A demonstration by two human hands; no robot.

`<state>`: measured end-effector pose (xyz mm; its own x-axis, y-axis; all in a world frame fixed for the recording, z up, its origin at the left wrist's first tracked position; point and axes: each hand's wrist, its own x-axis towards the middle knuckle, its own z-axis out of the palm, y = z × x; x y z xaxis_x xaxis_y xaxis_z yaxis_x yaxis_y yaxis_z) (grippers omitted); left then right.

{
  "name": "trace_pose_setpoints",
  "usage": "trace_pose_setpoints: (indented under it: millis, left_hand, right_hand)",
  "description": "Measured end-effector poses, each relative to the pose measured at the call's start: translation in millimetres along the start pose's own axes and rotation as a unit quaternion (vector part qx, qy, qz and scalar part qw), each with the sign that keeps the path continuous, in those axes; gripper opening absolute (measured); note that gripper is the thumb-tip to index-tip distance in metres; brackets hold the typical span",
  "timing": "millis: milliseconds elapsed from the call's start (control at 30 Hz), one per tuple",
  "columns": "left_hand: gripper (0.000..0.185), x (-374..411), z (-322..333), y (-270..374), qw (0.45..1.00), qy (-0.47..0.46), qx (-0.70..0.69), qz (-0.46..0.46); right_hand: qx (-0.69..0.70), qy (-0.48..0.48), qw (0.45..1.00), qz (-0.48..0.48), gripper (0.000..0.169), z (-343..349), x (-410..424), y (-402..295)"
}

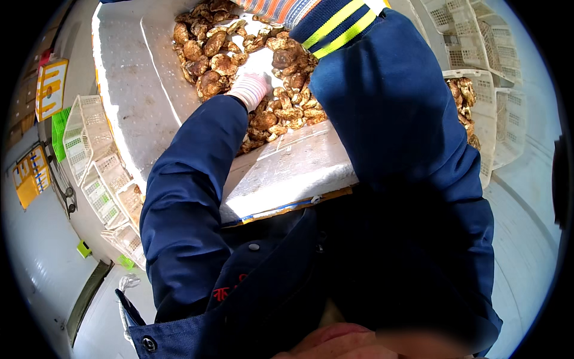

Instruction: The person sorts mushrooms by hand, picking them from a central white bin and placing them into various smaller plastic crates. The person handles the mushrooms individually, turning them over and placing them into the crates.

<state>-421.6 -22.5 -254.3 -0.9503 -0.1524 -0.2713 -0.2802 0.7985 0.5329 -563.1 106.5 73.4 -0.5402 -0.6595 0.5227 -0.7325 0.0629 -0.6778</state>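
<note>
Brown-capped mushrooms are heaped in a large white foam box before me, with bare white floor showing between the piles. My left hand, in a pink-and-white striped knit glove, reaches down into the box among the mushrooms; its fingers are lost in glare, so its hold cannot be told. My right hand, in an orange, grey and blue striped glove with a navy cuff banded in yellow, is over the far part of the mushrooms. The top edge of the picture cuts off its fingers.
White plastic mesh crates stand left of the box, near a green crate. More white crates are at the right, one holding mushrooms. Yellow-and-white boxes lie farther off at left. The foam box's near wall is close to my body.
</note>
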Motion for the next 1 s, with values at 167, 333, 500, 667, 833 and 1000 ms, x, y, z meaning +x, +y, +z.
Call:
trace_pose_setpoints:
  millis: [167,333,500,667,833,1000]
  left_hand:
    - [0.032,-2.1,-50.9,35.3,0.975,-0.148,0.16,0.048]
    - [0.032,-21.9,-153.1,39.1,0.967,-0.18,0.178,-0.023]
    - [0.026,-70.1,-243.0,101.9,0.907,0.143,-0.391,-0.065]
    - [0.019,-124.0,-254.1,181.1,0.779,0.228,-0.582,-0.041]
    - [0.015,-120.5,-236.8,173.4,0.778,0.234,-0.583,-0.007]
    - [0.021,-106.1,-214.4,167.9,0.816,0.237,-0.527,-0.009]
  right_hand:
    - [-0.021,-0.001,1.0,0.017,0.025,-2.5,4.2,6.6]
    - [-0.005,-0.023,0.999,0.043,0.027,6.1,6.7,11.6]
    - [-0.037,-0.064,0.99,0.116,0.028,-2.6,5.4,2.2]
    - [0.253,-0.206,0.936,0.132,0.056,47.3,-7.6,30.6]
    - [0.414,-0.249,0.844,0.233,0.055,58.8,-24.1,-6.3]
    - [0.418,-0.131,0.863,0.25,0.037,64.8,-30.1,6.3]
